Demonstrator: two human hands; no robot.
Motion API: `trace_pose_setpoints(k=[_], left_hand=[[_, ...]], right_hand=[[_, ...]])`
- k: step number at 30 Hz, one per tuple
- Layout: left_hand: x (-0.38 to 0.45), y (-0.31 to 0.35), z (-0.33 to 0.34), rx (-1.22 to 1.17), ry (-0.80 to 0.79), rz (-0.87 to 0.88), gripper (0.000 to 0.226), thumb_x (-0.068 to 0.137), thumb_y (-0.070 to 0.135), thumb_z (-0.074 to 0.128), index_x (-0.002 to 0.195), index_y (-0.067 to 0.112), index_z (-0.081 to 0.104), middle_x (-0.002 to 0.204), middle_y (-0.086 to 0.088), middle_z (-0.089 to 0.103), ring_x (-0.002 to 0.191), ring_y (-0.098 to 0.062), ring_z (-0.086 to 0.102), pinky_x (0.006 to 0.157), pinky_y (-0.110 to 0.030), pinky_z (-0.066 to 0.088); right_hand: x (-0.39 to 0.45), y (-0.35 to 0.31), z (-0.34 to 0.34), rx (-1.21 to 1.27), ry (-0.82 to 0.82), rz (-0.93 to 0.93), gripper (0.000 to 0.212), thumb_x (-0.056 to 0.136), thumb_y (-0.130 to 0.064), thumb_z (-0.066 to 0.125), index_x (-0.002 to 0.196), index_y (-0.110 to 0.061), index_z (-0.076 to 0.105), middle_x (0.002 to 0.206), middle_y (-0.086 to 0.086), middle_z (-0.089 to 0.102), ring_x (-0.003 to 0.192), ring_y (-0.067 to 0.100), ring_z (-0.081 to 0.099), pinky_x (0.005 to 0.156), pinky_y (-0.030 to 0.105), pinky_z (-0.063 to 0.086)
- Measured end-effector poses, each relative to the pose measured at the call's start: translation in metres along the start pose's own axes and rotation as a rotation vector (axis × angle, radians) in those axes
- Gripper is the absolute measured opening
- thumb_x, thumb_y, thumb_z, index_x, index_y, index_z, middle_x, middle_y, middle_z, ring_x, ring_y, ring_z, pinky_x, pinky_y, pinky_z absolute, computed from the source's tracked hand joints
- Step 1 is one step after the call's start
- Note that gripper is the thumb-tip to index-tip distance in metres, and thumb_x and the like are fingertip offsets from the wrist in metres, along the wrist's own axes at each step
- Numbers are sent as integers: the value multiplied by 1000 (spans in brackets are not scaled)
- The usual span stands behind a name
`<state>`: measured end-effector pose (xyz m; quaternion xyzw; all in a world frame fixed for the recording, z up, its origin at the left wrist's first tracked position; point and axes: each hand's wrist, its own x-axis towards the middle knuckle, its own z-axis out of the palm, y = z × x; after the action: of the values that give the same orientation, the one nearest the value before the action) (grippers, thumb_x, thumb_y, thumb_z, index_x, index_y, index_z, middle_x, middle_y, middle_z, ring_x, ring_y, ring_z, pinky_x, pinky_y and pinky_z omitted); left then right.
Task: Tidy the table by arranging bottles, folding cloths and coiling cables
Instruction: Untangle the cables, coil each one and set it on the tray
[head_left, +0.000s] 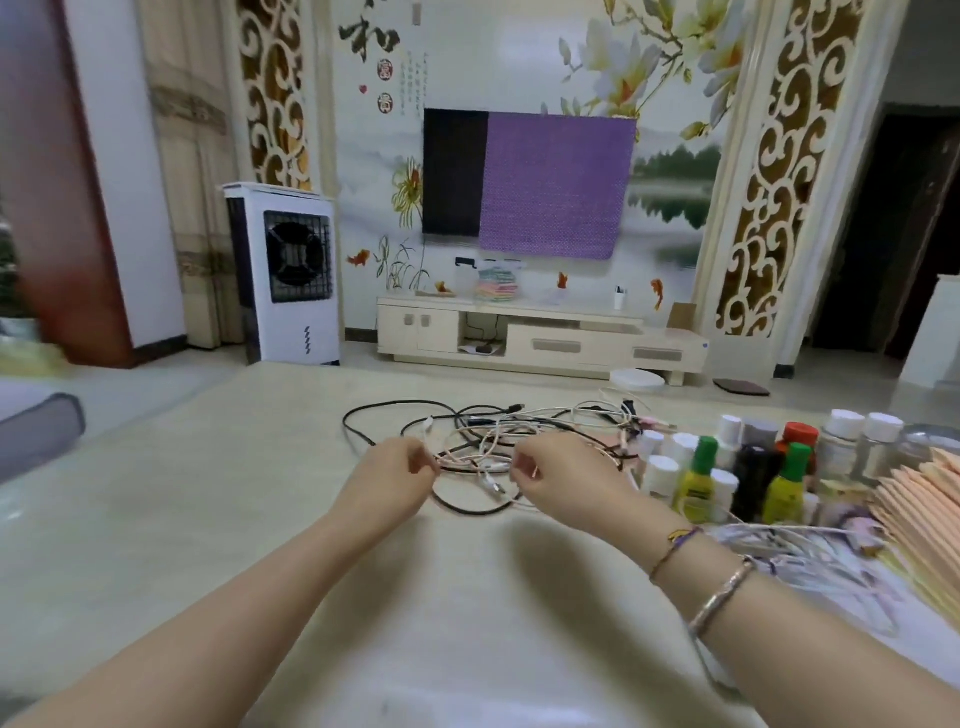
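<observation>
Head view, looking down across a pale counter (260, 499). At 9 o'clock, off the counter edge: a grey cushion corner (36, 431); behind it, at 10 o'clock, a white air cooler (291, 270) on the floor. Centre of the counter, 12 o'clock from the forearms: a tangle of cables (498, 441), black, white and pinkish strands looped over one another, uncoiled, the black loop reaching farthest toward 9 o'clock. Left hand (389, 467) at the tangle's 8 o'clock edge, grip narrow, fingertips pinching a pale strand. Right hand (566, 467) at the tangle's 4 o'clock edge, grip curled tight, pinching a thin pale strand; which cable cannot be resolved. The hands are near each other, not touching. Right wrist carries a thread bracelet (675, 545) and a metal bangle (722, 597). At 2 o'clock from the hands: a group of bottles (753, 467) standing upright and close together, white caps, two yellow with green caps, one red cap. At 3 o'clock, just beside the bottles: a stack of peach cloths (924, 499), fanned, over a floral-printed sheet (810, 561). Far wall, 12 o'clock: a television (524, 182) partly covered by purple fabric, above a low cream cabinet (530, 338).
</observation>
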<state>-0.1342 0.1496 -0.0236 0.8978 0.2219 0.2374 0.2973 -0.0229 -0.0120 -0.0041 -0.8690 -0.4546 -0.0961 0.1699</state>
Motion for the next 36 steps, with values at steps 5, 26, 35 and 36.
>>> trace_pose_setpoints(k=[5,26,35,36], left_hand=[[15,-56,-15,-13,30,-42,21,82,5,56,82,25,59,90,5,62,85,-15,57,71,-21,38],[32,-60,0,243,-6,-83,11,84,16,57,82,26,61,99,1,63,96,-21,58,77,-30,47],[31,-36,7,-193,36,-74,20,94,32,55,111,24,61,91,-1,69,85,-17,62,76,-29,48],[31,-31,5,-341,25,-161,19,95,30,53,108,19,61,88,-3,71,79,-16,63,74,-28,48]], right_hand=[[40,-17,54,59,38,25,18,88,-14,50,102,-19,61,107,2,62,107,23,53,85,34,44],[51,-5,74,-45,168,57,11,90,-24,54,98,-21,61,105,-4,59,106,22,51,86,34,39],[38,-23,53,468,310,-78,11,83,-18,70,76,-26,67,69,-16,63,66,8,57,67,27,47],[37,-26,52,501,299,-106,11,82,-18,71,76,-26,68,68,-17,63,64,7,56,64,23,45]])
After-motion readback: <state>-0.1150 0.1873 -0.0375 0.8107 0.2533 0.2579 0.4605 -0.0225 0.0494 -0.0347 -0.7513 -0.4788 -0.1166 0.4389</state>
